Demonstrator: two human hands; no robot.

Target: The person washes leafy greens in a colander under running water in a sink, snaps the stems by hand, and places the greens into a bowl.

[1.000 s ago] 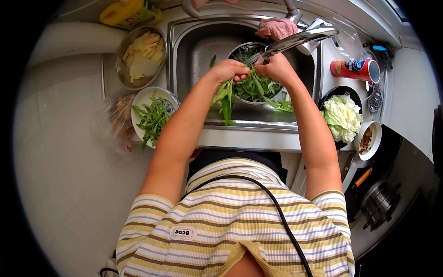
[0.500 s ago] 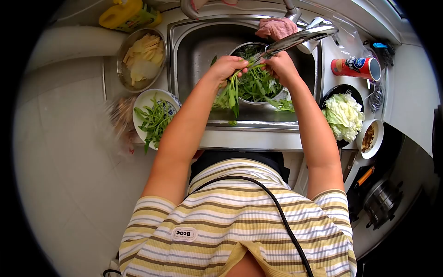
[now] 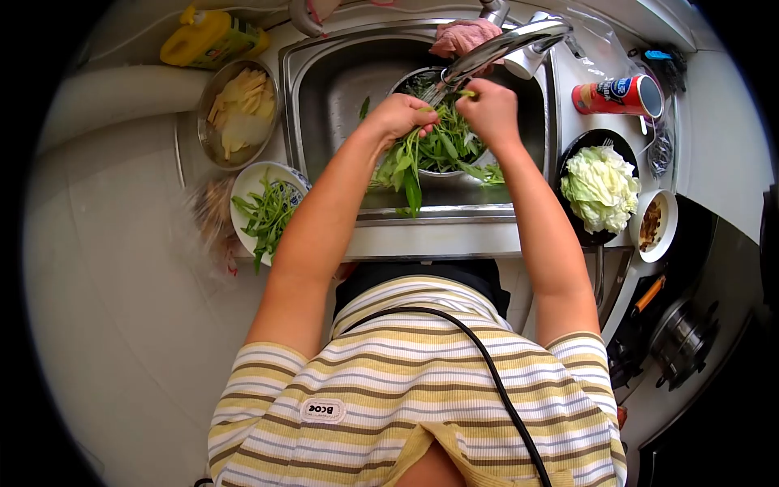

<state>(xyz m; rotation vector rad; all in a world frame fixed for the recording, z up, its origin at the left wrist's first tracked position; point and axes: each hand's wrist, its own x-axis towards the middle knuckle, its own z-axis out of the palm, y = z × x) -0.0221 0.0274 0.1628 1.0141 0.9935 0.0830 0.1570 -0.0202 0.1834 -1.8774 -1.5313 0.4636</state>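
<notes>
The left hand (image 3: 402, 118) is closed on a bunch of long-leaved green vegetable stalks (image 3: 411, 174), its leaves hanging below the fingers over the stainless-steel sink (image 3: 324, 114). The right hand (image 3: 493, 112), slightly blurred, pinches a short yellow-green stem piece (image 3: 468, 93) at its fingertips; whether this joins other greens cannot be determined. Beneath both hands, a round metal bowl (image 3: 444, 174) in the sink contains further loose greens (image 3: 454, 146). The curved chrome tap (image 3: 519, 39) extends above. On the worktop (image 3: 438, 242), left of the sink, a white blue-patterned dish (image 3: 242, 195) bears green stalks; right of it, a pale-green cabbage (image 3: 600, 188) rests on a black plate (image 3: 621, 146).
</notes>
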